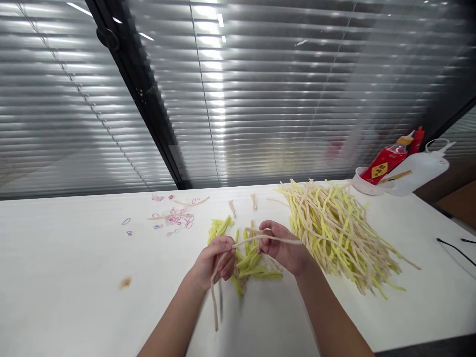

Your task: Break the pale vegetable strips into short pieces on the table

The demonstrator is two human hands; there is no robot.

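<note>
My left hand [217, 260] pinches a beige, fuzzy pipe cleaner [245, 242] between thumb and fingers. One beige length [214, 307] hangs down below this hand; whether it is the same piece, I cannot tell. My right hand [284, 248] has its fingers closed on the pipe cleaner farther right, and an end sticks out past the hand. Under and behind both hands lie several small yellow bundles [256, 270] with some beige ones, partly hidden by the fingers. A big loose heap of yellow and beige pipe cleaners [330, 233] lies right of my right hand.
Small pink and purple rubber bands [178, 218] are scattered at the back left. Short beige bundles [254, 202] lie near the back edge. A red-labelled bottle [385, 161], a white squeeze bottle [422, 171] and a clear bowl [366, 184] stand back right. Window blinds [260, 99] rise behind the table.
</note>
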